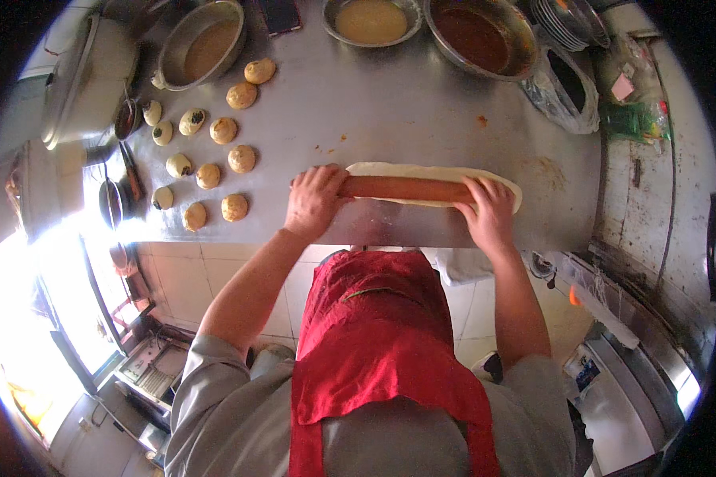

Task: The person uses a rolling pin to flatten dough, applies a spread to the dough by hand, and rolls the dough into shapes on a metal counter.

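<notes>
A wooden rolling pin (409, 188) lies crosswise on a long, flattened strip of dough (429, 172) near the front edge of the steel table. At the pin's left end is my left hand (319, 200), fingers curled over it. My right hand (490, 206) grips the other end, with the thumb towards the pin and the fingers over the dough. The dough reaches past the pin on the far side and out beyond my right hand. Part of each pin end is hidden under my hands.
Several round filled dough balls (223, 130) stand to the left on the steel table (370, 113). Along the back are a metal bowl of pale-brown contents (212, 50), one of yellowish liquid (372, 21) and one of reddish-brown sauce (471, 39). A plastic bag (564, 95) lies back right.
</notes>
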The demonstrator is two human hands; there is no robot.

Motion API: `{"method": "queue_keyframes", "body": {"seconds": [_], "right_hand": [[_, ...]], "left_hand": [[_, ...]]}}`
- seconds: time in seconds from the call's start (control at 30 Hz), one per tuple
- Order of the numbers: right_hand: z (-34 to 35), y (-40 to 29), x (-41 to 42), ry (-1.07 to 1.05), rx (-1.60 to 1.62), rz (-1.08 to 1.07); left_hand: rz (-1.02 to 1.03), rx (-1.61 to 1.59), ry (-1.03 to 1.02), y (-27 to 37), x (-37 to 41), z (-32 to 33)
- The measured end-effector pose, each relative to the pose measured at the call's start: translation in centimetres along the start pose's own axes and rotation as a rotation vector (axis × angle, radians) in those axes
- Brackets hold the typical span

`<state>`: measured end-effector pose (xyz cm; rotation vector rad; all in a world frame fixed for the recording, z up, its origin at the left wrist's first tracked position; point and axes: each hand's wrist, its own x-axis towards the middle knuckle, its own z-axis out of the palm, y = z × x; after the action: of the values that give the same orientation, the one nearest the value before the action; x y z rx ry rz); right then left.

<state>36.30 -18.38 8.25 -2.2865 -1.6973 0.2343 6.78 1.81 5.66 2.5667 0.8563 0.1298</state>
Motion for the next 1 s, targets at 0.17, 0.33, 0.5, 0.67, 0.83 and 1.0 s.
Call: {"method": "queue_keyframes", "body": {"seconds": [0.17, 0.33, 0.5, 0.67, 0.83, 1.0], "right_hand": [[4.2, -2.8, 3.5, -0.17, -0.204, 0.08], [6.0, -1.0, 12.3, -0.194, -0.41, 0.148], [6.6, 1.6, 17.6, -0.07, -0.252, 0.15], [5.5, 2.6, 18.3, 0.084, 0.045, 0.083], [4.3, 2.2, 13.1, -0.078, 0.096, -0.055], [2.9, -1.4, 4.5, -0.071, 0.141, 0.008]], "left_hand": [[0.033, 0.134, -0.053, -3.7, 1.2, -0.5], [-0.01, 0.194, 0.036, -6.9, 8.1, -1.0], [-0.055, 0.251, 0.127, -9.6, 13.7, 0.1], [-0.01, 0.107, 0.217, -9.6, 16.5, -2.3], [0.094, 0.033, -0.055, -7.2, 11.7, -3.2], [0.13, -0.035, -0.014, -6.2, 3.9, -2.1]]}}
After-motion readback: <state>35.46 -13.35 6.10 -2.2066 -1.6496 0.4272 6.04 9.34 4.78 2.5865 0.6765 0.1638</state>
